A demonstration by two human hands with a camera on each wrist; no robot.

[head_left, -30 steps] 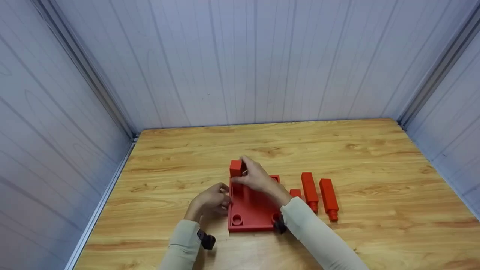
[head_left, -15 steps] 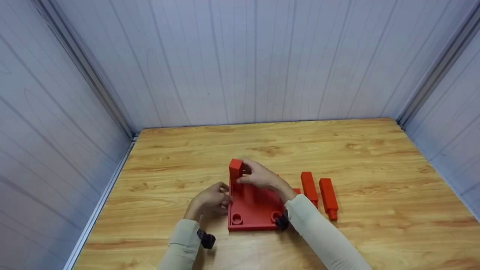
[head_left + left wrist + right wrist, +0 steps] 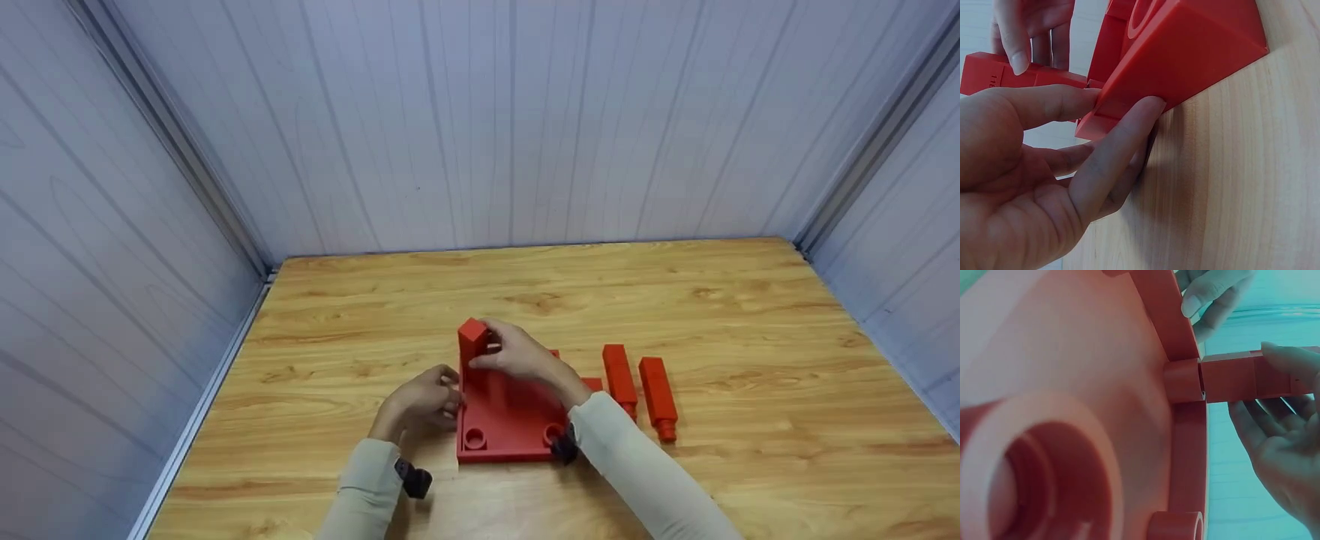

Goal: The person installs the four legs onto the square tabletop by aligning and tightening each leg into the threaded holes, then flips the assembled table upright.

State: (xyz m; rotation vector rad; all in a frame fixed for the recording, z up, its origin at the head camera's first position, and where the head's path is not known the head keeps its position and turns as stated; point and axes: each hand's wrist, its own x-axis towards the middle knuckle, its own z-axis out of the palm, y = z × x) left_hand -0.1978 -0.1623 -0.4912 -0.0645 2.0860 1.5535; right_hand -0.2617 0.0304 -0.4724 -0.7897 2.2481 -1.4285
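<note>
A small red table top (image 3: 510,442) lies underside up on the wooden table, with a raised rim and round corner sockets such as the near left socket (image 3: 475,439). At its far left corner a square red table leg (image 3: 472,341) stands upright. My right hand (image 3: 517,352) grips that leg between thumb and fingers. In the right wrist view, the leg's (image 3: 1230,377) lower end meets the socket (image 3: 1183,381), with a thin dark gap between them. My left hand (image 3: 426,397) holds the table top's left rim, fingertips on the red wall (image 3: 1185,56) in the left wrist view.
Two more red legs with threaded ends, a nearer leg (image 3: 619,375) and a farther leg (image 3: 658,390), lie to the right. Another red piece (image 3: 592,384) shows partly behind my right forearm. White panel walls (image 3: 480,127) stand behind and at both sides.
The upright leg has turned about its length, so its square end now shows corner-on. My right hand has shifted its fingers on it slightly. My left hand has stayed put.
</note>
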